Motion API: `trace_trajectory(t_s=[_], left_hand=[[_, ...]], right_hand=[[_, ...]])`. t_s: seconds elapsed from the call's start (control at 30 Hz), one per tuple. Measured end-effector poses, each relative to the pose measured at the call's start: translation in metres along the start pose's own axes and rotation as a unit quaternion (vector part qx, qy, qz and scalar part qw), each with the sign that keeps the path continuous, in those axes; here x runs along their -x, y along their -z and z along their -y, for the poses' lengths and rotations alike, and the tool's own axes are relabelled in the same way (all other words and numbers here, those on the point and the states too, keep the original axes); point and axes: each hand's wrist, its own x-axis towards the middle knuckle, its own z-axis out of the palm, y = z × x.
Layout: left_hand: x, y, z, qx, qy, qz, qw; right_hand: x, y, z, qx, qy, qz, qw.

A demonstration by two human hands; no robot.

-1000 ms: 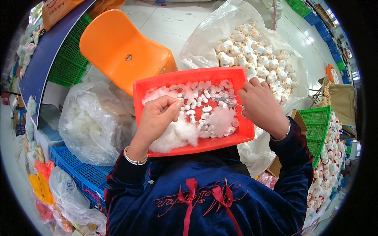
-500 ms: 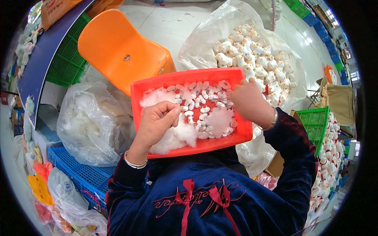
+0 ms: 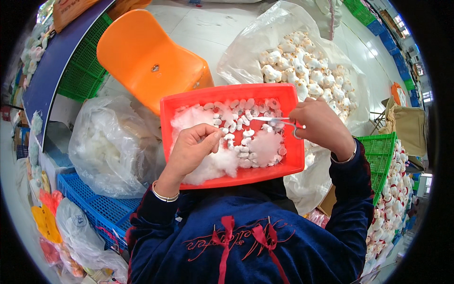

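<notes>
Over the left part of a red plastic tray [image 3: 294, 163], my left hand [image 3: 193, 149] is closed in a pinch. A small white piece shows near its fingertips, but whether it is held I cannot tell. My right hand [image 3: 321, 124], at the tray's right rim, is closed on a slim metal tool [image 3: 272, 119] with scissor-like finger rings. Its thin tip points left over the tray. Inside the tray lie several small white stuffed pieces [image 3: 247, 133], loose white fluffy stuffing [image 3: 213, 166] and more stuffing [image 3: 266, 144] at the right.
Beyond the tray stands an orange chair [image 3: 151, 57]. A clear bag of small white plush figures [image 3: 312, 66] is at the far right. To the left are a clear bag of stuffing [image 3: 111, 146] and a blue crate [image 3: 101, 210]. A green crate [image 3: 380, 161] stands at the right.
My right hand has moved right and slightly down, and the metal tool now shows clearly, its tip pointing left. My left hand remains pinched, shifted only slightly to the right.
</notes>
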Motion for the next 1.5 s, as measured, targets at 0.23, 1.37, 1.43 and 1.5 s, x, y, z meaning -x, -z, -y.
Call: trace_trajectory(t_s=[0.23, 1.37, 1.43, 1.5], left_hand=[[0.001, -0.001, 0.001, 0.002, 0.003, -0.001, 1.000], [-0.002, -0.030, 0.002, 0.167, 0.061, -0.006, 0.984], [-0.003, -0.029, 0.007, 0.177, 0.057, -0.022, 0.982], [-0.004, -0.027, 0.013, 0.198, 0.041, -0.024, 0.979]], right_hand=[[-0.016, -0.019, -0.006, 0.204, -0.078, -0.008, 0.976], [0.013, -0.042, -0.006, -0.374, 0.071, 0.071, 0.922], [0.016, -0.044, -0.004, -0.349, 0.063, 0.056, 0.933], [0.020, -0.042, 0.000, -0.306, 0.046, 0.045, 0.950]])
